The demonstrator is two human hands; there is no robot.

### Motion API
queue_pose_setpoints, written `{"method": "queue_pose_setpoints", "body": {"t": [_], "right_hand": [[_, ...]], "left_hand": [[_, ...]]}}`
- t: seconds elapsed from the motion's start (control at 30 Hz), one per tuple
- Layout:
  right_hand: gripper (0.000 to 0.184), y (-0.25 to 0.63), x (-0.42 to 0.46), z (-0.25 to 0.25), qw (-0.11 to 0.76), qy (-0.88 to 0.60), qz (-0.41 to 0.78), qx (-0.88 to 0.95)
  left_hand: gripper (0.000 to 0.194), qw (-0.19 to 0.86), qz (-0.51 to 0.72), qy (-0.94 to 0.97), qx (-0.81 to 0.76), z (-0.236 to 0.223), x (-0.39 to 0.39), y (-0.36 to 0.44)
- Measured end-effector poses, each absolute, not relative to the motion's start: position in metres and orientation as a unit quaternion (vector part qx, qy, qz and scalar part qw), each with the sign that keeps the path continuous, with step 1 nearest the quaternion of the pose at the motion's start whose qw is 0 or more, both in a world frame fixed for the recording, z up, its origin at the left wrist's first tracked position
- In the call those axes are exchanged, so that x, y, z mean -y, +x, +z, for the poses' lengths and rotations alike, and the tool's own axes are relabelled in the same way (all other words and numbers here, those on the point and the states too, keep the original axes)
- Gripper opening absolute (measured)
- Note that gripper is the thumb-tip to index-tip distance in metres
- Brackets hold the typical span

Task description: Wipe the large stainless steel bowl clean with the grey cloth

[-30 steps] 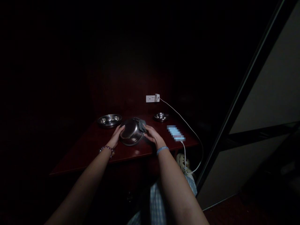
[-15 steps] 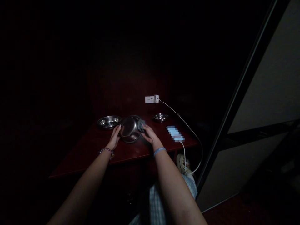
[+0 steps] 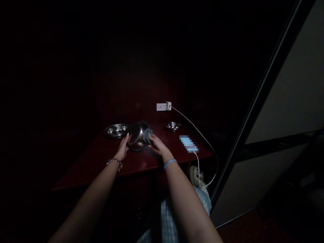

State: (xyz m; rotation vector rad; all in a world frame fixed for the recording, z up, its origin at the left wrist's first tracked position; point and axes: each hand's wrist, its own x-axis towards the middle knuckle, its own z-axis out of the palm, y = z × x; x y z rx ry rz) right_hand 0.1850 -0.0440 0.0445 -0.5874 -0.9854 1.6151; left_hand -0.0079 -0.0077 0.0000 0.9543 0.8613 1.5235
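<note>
Pretty dark in here, tbh. Pale panel (image 3: 286, 101) slanting down the right side, then a dark red desk (image 3: 88, 168) with most of the stuff on it. Blue-and-white checked fabric (image 3: 169, 216) below the front edge.

Next size down, a steel bowl (image 3: 135, 133), out over the middle of the desk, tipped with its outside facing back toward the camera. Can't tell about contact between rim and desk. Behind and left, a shallow steel dish (image 3: 113, 131), partly covered by the bowl from this angle.

As for position: bowl right between left hand (image 3: 123, 147) and right hand (image 3: 157, 144), a bit beyond both wrists. Neither hand nearer, both right on it. Round, so no long axis to worry about, only the tilt. Left hand clasping the left side, some fingers out of sight. Right hand on the opposite side, pinching a bunched gray cloth (image 3: 147, 136) against the outer wall.

Off to the right, well apart: a blurred-out phone-like slab (image 3: 188, 143) and, farther back, a small dish (image 3: 173, 126). White socket (image 3: 161, 107) on the wall, charger (image 3: 168, 106) plugged in. Tiniest bits: beaded bracelet (image 3: 116, 162) on the left wrist, blue band (image 3: 169, 163) on the right.
</note>
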Motion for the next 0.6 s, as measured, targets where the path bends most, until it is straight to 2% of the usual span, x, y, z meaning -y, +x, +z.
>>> {"method": "queue_pose_setpoints", "body": {"t": [0.27,0.6], "right_hand": [[0.015,0.189,0.047,0.050,0.550,-0.286,0.670,0.410],[0.008,0.200,0.040,0.042,0.584,-0.294,0.646,0.394]], "left_hand": [[0.042,0.540,0.658,0.373,-0.369,0.004,0.011,-0.007],[0.042,0.527,0.651,0.414,-0.357,0.003,0.012,-0.007]]}}
